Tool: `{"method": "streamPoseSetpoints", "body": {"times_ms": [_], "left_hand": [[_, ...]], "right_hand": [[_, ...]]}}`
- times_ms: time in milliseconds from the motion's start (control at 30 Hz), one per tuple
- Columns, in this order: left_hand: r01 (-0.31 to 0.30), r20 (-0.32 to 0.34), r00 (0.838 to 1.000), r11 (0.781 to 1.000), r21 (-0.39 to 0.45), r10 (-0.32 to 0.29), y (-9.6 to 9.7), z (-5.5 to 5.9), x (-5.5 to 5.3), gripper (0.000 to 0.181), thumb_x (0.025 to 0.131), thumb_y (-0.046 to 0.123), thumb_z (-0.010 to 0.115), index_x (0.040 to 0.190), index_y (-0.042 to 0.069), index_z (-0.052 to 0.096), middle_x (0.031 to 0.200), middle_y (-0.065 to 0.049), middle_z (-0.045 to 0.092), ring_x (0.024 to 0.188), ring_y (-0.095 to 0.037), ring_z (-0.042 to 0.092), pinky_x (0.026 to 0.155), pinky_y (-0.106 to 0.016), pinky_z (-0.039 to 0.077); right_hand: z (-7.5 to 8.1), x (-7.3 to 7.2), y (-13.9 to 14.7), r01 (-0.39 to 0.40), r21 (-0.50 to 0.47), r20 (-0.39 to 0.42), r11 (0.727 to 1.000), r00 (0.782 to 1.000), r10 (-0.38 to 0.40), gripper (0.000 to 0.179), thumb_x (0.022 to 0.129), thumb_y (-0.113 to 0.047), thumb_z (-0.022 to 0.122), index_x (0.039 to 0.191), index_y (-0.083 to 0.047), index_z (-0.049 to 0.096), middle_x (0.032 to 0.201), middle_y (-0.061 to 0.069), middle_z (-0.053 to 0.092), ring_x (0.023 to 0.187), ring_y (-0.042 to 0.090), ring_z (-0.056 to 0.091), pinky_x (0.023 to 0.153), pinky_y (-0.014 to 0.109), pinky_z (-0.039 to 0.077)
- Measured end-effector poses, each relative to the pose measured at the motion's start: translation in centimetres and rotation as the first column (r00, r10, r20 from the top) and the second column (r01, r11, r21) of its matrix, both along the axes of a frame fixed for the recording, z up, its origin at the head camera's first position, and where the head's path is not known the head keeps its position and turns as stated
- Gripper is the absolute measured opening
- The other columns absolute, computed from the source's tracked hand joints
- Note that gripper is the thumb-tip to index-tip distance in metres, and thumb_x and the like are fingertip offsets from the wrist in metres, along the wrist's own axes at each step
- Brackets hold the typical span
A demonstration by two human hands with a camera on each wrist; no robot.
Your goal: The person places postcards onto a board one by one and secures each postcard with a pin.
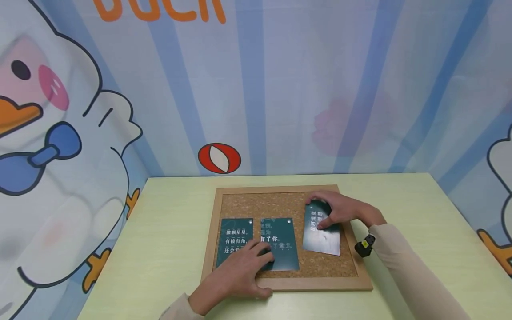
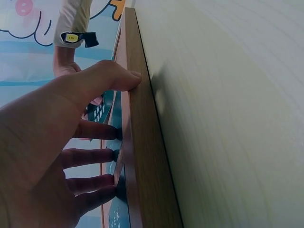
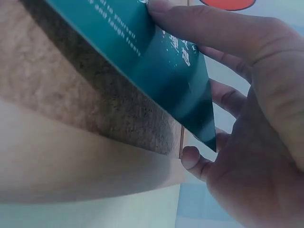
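Note:
A dark teal card (image 1: 322, 242) with white lettering is pinched in my right hand (image 1: 342, 207), thumb on its printed face and fingers behind. In the right wrist view the card (image 3: 161, 90) stands tilted, its edge above the cork. My left hand (image 1: 240, 269) rests at the front of the wood-framed cork board (image 1: 320, 284). Its thumb (image 2: 124, 80) presses the frame's front edge, and its spread fingers touch the area of two other teal cards. The left card (image 1: 229, 224) is partly covered by that hand, as is the middle card (image 1: 286, 262).
A small round white pin (image 1: 250, 222) marks the left card's top right corner, and another pin (image 1: 289, 221) the middle card's. The board lies on a pale yellow table (image 1: 160, 249). Behind it hangs a striped blue backdrop (image 1: 280, 89) with cartoon ducks.

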State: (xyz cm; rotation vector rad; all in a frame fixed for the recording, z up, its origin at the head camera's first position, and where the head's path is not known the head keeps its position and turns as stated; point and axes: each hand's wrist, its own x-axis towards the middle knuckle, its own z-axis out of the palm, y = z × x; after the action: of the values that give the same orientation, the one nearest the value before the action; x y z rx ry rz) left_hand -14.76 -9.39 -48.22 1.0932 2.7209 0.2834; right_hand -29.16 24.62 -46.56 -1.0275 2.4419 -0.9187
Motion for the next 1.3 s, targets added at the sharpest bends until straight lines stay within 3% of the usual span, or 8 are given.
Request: {"method": "streamPoseSetpoints", "body": {"times_ms": [267,533,833,1100,1300], "left_hand": [[-0.004,0.017,1.0,1.0,-0.003,0.004,0.1,0.1,0.0,0.066,0.085,0.064,0.074,0.137,0.026,0.063,0.152,0.0,0.05,0.139,-0.026,0.045,0.105,-0.046,0.05],[0.002,0.012,1.0,1.0,0.003,-0.002,0.0,0.2,-0.1,0.066,0.085,0.064,0.074,0.137,0.025,0.063,0.152,0.0,0.05,0.139,-0.028,0.045,0.105,-0.046,0.051],[0.007,0.006,1.0,1.0,-0.003,-0.007,0.0,0.3,-0.1,0.066,0.085,0.064,0.074,0.138,0.025,0.063,0.152,-0.001,0.05,0.139,-0.028,0.045,0.105,-0.046,0.05],[0.011,0.0,1.0,1.0,0.0,-0.011,0.0,0.2,0.0,0.066,0.085,0.064,0.074,0.137,0.024,0.064,0.151,-0.001,0.05,0.138,-0.027,0.046,0.105,-0.045,0.05],[0.007,0.001,1.0,1.0,-0.004,-0.007,0.0,0.2,0.1,0.066,0.085,0.063,0.074,0.137,0.024,0.064,0.151,-0.001,0.05,0.138,-0.028,0.046,0.104,-0.045,0.05]], "right_hand": [[0.1,-0.9,-0.7,-0.014,0.07,-0.074,0.997,0.997,0.019,0.067,0.081,-0.02,0.091,0.139,-0.007,0.059,0.142,0.017,0.055,0.121,0.036,0.052,0.096,0.054,0.045],[0.3,-1.5,-1.3,0.039,0.195,-0.153,0.98,0.988,-0.009,0.068,0.084,-0.026,0.088,0.145,-0.015,0.059,0.15,0.017,0.049,0.13,0.039,0.044,0.1,0.061,0.031],[-0.1,-1.6,-1.5,0.059,0.197,-0.163,0.979,0.986,-0.027,0.065,0.088,-0.022,0.083,0.147,-0.014,0.058,0.152,0.021,0.045,0.13,0.041,0.041,0.1,0.063,0.031],[-0.7,-1.7,-1.7,0.055,0.183,-0.153,0.982,0.988,-0.027,0.062,0.089,-0.02,0.08,0.146,-0.011,0.058,0.154,0.024,0.043,0.139,0.047,0.04,0.111,0.07,0.022],[-0.9,-1.4,-2.0,0.061,0.197,-0.168,0.979,0.985,-0.028,0.062,0.089,-0.018,0.079,0.147,-0.011,0.059,0.154,0.022,0.044,0.14,0.047,0.04,0.112,0.07,0.022]]}}
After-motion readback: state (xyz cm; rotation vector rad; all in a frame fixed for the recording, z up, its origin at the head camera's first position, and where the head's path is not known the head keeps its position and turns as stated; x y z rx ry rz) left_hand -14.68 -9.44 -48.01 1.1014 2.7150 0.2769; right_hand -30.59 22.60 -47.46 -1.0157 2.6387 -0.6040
